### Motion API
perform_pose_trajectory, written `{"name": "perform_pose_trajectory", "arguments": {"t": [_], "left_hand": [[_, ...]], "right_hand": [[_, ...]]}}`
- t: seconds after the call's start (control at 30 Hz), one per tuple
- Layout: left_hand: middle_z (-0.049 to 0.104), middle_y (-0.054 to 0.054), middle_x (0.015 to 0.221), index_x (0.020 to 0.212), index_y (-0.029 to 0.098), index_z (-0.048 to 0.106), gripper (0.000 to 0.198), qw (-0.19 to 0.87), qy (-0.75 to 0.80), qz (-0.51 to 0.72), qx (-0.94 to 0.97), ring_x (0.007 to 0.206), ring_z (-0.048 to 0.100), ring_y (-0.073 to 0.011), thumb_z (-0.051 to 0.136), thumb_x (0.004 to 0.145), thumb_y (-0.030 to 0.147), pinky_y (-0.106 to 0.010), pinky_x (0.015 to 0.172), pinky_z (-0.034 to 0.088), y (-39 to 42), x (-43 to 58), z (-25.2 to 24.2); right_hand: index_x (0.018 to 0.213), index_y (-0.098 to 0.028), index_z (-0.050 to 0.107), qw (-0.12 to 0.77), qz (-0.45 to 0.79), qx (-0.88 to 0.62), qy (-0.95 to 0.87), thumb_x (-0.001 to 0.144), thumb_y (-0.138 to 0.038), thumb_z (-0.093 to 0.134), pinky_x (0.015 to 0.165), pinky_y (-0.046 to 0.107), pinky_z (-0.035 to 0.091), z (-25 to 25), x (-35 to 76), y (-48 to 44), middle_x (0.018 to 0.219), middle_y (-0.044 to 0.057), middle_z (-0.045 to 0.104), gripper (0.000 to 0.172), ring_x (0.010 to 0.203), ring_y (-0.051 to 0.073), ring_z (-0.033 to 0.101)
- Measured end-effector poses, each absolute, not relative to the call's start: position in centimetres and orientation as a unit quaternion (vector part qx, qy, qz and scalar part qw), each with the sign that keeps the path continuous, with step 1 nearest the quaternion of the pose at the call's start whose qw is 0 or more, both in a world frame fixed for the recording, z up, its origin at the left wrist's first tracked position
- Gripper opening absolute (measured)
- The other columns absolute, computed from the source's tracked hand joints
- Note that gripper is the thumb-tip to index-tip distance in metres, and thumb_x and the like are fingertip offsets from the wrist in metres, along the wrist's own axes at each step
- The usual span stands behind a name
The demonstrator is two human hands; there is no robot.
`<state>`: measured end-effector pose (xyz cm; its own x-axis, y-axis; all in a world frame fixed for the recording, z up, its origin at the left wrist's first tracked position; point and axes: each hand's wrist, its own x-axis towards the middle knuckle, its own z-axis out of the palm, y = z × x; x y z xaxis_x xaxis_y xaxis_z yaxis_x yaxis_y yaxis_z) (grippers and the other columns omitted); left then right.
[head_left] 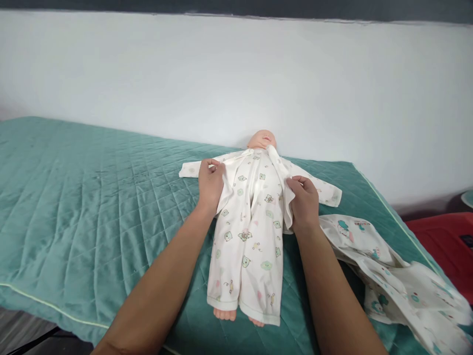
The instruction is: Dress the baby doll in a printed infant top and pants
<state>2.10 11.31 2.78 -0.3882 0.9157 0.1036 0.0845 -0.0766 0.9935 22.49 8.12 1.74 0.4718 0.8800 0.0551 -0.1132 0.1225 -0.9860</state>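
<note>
A baby doll lies on its back on the green quilted cover, its head by the wall and its toes showing below the trouser legs. It wears white printed trousers pulled high on the body and a white jacket with both sleeves spread out. The jacket's front is parted. My left hand pinches the jacket's edge on the left, and my right hand pinches the opposite edge at the doll's other side.
A crumpled white printed cloth lies to the right of the doll. The green quilted cover meets a white wall behind. Beyond the right edge is a red object.
</note>
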Motion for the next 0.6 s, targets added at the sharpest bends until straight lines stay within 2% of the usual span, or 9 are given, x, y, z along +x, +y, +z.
{"name": "perform_pose_trajectory", "arguments": {"t": [0.1,0.17,0.23,0.37,0.5,0.6], "left_hand": [[0.066,-0.003,0.102,0.103,0.023,0.055,0.022,0.401,0.566,0.570,0.440,0.086,0.063,-0.0170,0.064,0.084,0.028,-0.029,0.073,0.051,11.7,1.7,2.7],[0.067,-0.005,0.110,0.101,0.022,0.060,0.022,0.394,0.551,0.543,0.495,0.097,0.063,-0.0196,0.068,0.083,0.032,-0.030,0.082,0.051,11.9,1.6,2.5],[0.069,-0.004,0.104,0.093,0.021,0.063,0.015,0.382,0.548,0.520,0.532,0.096,0.062,-0.0202,0.066,0.084,0.032,-0.031,0.082,0.050,12.1,1.5,2.4],[0.069,-0.001,0.090,0.086,0.019,0.065,0.010,0.367,0.578,0.520,0.510,0.083,0.060,-0.0184,0.066,0.080,0.028,-0.029,0.073,0.047,12.5,0.4,2.2],[0.065,-0.001,0.087,0.087,0.018,0.063,0.007,0.288,0.627,0.563,0.455,0.082,0.057,-0.0168,0.064,0.081,0.021,-0.028,0.076,0.045,13.6,-1.9,1.5],[0.063,-0.001,0.087,0.090,0.019,0.061,0.008,0.241,0.656,0.548,0.460,0.083,0.057,-0.0169,0.062,0.083,0.021,-0.029,0.076,0.044,14.7,-3.7,0.7]], "right_hand": [[0.099,-0.023,0.060,0.626,0.359,-0.557,-0.411,0.071,-0.048,0.078,0.064,0.028,0.049,1.5,22.7,8.4,0.079,-0.002,0.063,0.042,0.071,0.016,0.059],[0.098,-0.022,0.063,0.597,0.354,-0.566,-0.444,0.070,-0.053,0.079,0.067,0.030,0.052,1.2,22.9,8.6,0.082,0.000,0.066,0.045,0.076,0.019,0.062],[0.093,-0.021,0.065,0.582,0.360,-0.571,-0.454,0.070,-0.055,0.078,0.066,0.031,0.052,0.8,23.3,8.8,0.082,0.001,0.069,0.044,0.077,0.020,0.064],[0.088,-0.020,0.066,0.584,0.339,-0.591,-0.441,0.069,-0.053,0.076,0.063,0.030,0.052,0.3,24.1,9.0,0.081,0.002,0.072,0.040,0.077,0.021,0.065],[0.092,-0.019,0.067,0.589,0.329,-0.621,-0.400,0.069,-0.047,0.075,0.061,0.030,0.052,0.1,25.5,9.2,0.082,0.002,0.072,0.037,0.072,0.020,0.065],[0.090,-0.019,0.068,0.564,0.307,-0.656,-0.396,0.067,-0.045,0.075,0.059,0.029,0.049,0.2,26.7,9.4,0.078,0.002,0.070,0.035,0.069,0.019,0.063]]}}
